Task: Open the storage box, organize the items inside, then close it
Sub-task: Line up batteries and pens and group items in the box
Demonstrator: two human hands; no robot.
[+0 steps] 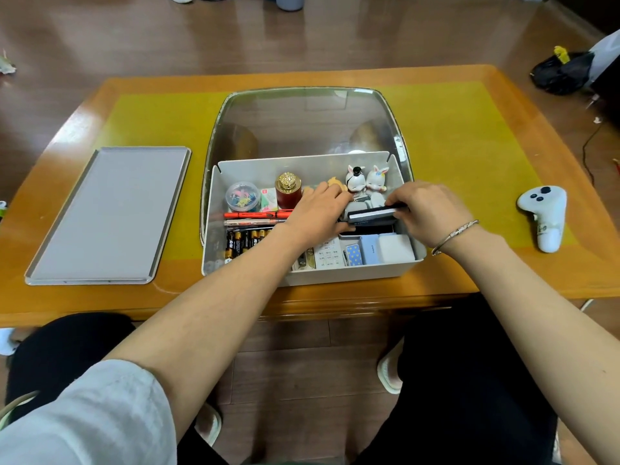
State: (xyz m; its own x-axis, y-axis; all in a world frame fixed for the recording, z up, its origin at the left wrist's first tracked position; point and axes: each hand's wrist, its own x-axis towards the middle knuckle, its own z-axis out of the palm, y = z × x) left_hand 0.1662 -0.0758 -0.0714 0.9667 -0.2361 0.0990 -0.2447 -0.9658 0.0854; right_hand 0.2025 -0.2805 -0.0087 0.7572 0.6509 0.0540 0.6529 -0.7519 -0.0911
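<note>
The white storage box (352,275) stands in the middle of the table with its clear lid (308,122) swung up behind it. Inside lie a round tub of clips (242,196), a red jar with a gold cap (288,191), a red pen (256,215), batteries (243,241), two rabbit figurines (367,177) and small white and blue boxes (382,249). My right hand (429,209) grips a flat black case (372,214) at its right end. My left hand (318,213) reaches into the box and touches the case's left end.
A grey tray (107,216) lies flat on the table to the left of the box. A white game controller (545,216) sits on the right side. The yellow mat (463,146) covers the orange table top. Black bags lie on the floor at far right.
</note>
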